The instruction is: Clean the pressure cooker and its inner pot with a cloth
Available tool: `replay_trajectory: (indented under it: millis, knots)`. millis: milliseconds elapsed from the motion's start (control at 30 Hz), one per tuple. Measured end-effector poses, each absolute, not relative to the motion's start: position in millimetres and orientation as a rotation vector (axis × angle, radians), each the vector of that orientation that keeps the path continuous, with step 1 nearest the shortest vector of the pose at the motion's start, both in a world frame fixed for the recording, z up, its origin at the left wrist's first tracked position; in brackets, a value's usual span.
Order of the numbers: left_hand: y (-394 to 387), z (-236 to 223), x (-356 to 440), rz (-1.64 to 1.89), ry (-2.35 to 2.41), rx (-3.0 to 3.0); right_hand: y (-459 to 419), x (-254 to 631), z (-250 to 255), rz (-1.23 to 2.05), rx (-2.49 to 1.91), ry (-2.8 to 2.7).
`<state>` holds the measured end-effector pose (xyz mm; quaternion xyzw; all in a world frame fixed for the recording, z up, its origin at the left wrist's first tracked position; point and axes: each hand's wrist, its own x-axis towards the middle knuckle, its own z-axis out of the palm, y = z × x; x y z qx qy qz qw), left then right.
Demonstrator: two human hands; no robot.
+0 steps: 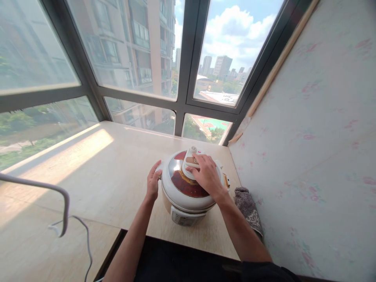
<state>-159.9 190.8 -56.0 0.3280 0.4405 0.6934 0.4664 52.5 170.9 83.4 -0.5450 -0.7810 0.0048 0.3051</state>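
A white electric pressure cooker (188, 203) with a brown-red patterned lid (178, 184) stands on a pale stone ledge. My left hand (153, 181) is closed around the side handle at the cooker's left. On top, my right hand (206, 172) grips the lid handle (192, 161), its fingers bent over the far side and the thumb on the near side. The lid sits on the pot. A pressure valve knob (193, 149) shows just beyond my right fingers. The control panel (186, 217) faces me.
A rolled grey-brown towel (248, 209) lies right of the cooker, against the flowered wall (311, 164). Dark-framed windows (182, 78) border the ledge (117, 172) at the back and left. A grey bent tube (58, 190) and a thin cable (86, 235) are at the lower left.
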Motion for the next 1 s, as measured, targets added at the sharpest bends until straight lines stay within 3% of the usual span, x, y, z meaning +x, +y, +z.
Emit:
replay_trajectory:
  millis: [533, 700, 867, 1000]
  knots:
    - [187, -41, -168, 1.593, 1.156, 0.837, 182, 60, 104, -0.099, -1.361, -2.446]
    - [201, -18, -177, 1.354, 1.280, 0.917, 188, 43, 113, -0.192, -1.503, -2.582]
    - [222, -7, -171, 1.353, 1.577, 1.089, 193, 36, 122, -0.113, -1.625, -2.630]
    - [222, -10, -168, 1.350, 1.479, 1.069, 192, 34, 127, -0.065, -1.688, -2.633]
